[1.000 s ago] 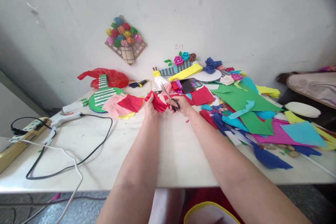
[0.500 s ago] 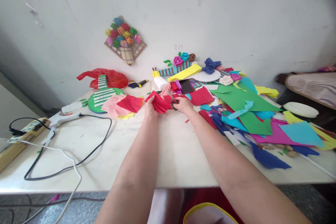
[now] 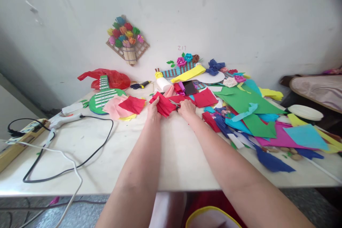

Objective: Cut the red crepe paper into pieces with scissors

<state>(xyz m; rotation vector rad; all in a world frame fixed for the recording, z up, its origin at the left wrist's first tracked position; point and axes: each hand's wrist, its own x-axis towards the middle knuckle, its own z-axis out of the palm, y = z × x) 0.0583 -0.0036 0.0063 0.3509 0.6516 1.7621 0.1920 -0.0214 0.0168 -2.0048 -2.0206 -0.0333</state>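
Gripped in my left hand (image 3: 153, 110) is a piece of red crepe paper (image 3: 165, 105), held above the middle of the table. My right hand (image 3: 187, 109) is closed round the handles of a pair of scissors (image 3: 175, 103). The blades point left and reach the right edge of the red paper; whether they are cutting into it I cannot make out. Just behind my hands lie more red paper (image 3: 205, 97) and a white roll (image 3: 164, 84). To the left, red and pink sheets (image 3: 113, 107) overlap a green guitar-shaped craft (image 3: 92, 104).
A glue gun (image 3: 64, 120) with a looping black cord lies on the left, near a power strip (image 3: 24, 141). Coloured paper (image 3: 248, 99) is heaped on the right. Behind stand a striped craft with paper flowers (image 3: 181, 69), a red plastic bag (image 3: 117, 80) and a cutter knife (image 3: 144, 84).
The scissors have turned from pointing up and away to lying level, blades leftward against the red paper. My right hand has rotated with them. The red paper in my left hand has shifted slightly.
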